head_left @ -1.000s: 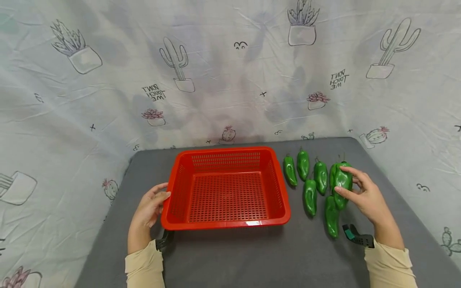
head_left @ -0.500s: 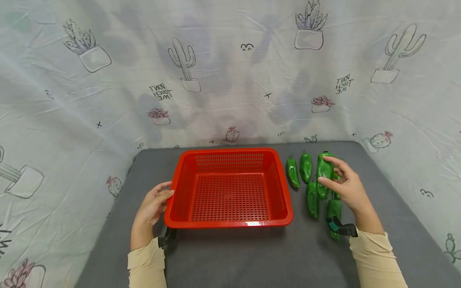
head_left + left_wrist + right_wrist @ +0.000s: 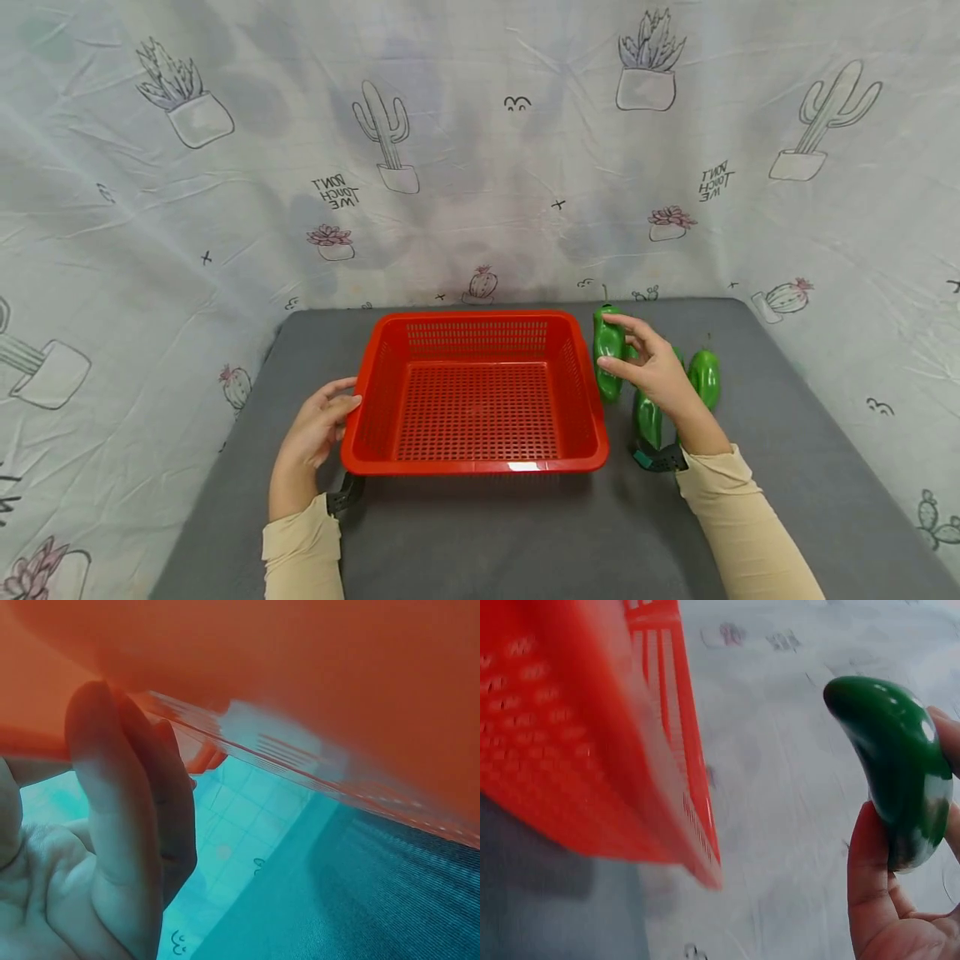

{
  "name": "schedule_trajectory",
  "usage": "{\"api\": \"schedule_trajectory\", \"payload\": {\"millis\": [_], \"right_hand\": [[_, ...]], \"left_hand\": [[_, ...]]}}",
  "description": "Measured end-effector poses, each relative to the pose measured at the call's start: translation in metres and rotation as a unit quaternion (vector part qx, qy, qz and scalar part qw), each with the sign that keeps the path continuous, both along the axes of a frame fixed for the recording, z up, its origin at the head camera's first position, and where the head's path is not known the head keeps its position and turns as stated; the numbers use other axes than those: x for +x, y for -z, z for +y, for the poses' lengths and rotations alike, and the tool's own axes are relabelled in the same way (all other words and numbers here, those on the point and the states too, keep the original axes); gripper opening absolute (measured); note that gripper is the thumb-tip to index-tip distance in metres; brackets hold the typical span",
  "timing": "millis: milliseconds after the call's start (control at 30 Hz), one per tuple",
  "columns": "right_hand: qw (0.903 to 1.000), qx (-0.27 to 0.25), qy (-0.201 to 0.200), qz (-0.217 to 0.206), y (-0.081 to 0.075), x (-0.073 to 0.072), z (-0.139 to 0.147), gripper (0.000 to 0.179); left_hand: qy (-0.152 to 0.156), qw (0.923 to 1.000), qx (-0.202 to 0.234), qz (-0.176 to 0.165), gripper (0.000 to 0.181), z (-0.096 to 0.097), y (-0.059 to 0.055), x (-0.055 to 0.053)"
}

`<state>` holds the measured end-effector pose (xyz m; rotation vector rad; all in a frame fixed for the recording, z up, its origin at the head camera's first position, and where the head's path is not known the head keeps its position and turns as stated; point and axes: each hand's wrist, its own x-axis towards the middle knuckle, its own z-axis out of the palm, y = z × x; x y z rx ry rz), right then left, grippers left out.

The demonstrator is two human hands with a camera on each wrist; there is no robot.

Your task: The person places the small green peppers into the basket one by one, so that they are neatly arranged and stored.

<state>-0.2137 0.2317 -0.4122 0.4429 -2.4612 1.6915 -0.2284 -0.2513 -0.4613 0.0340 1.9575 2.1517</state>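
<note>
A red plastic basket (image 3: 476, 467) with slotted walls and a mesh floor stands mid-table, nothing inside it. At its left side my left hand (image 3: 311, 433) grips the rim, thumb on top; in the left wrist view the fingers (image 3: 124, 810) lie against the outer wall. My right hand (image 3: 654, 373) pinches a glossy green pepper (image 3: 608, 350) between thumb and fingers, close to the basket's right rim. Seen from the right wrist, this pepper (image 3: 900, 765) is held up, its tapered tip pointing toward the basket.
Several more green peppers lie right of the basket, partly hidden by my right hand and forearm; one pepper (image 3: 705, 377) shows just right of the wrist, another pepper (image 3: 648, 421) below the palm. A cactus-print cloth (image 3: 480, 167) hangs behind the grey table (image 3: 525, 533).
My right hand has carried the pepper left, from the right end of the pepper group to beside the basket's right rim. The left hand keeps its grip on the basket.
</note>
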Motion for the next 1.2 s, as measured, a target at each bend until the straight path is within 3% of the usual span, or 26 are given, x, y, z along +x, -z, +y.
{"api": "schedule_trajectory", "payload": {"millis": [267, 500, 1000, 1200], "right_hand": [[0.9993, -0.012, -0.035, 0.006, -0.011, -0.021, -0.027, 0.059], [0.9946, -0.053, -0.088, 0.015, -0.021, -0.036, -0.055, 0.06], [0.9856, -0.083, -0.128, -0.073, -0.008, -0.053, -0.111, 0.059], [0.9841, -0.06, -0.146, -0.08, -0.005, -0.056, -0.131, 0.058]], "left_hand": [[-0.001, 1.0, -0.002, 0.008, 0.046, 0.001, -0.004, -0.006], [-0.01, 0.9999, -0.004, 0.005, 0.043, 0.002, -0.005, -0.008], [-0.008, 0.9997, -0.022, 0.001, 0.051, 0.001, 0.003, 0.003], [-0.013, 0.9998, -0.017, -0.004, 0.051, 0.0, 0.003, 0.003]]}}
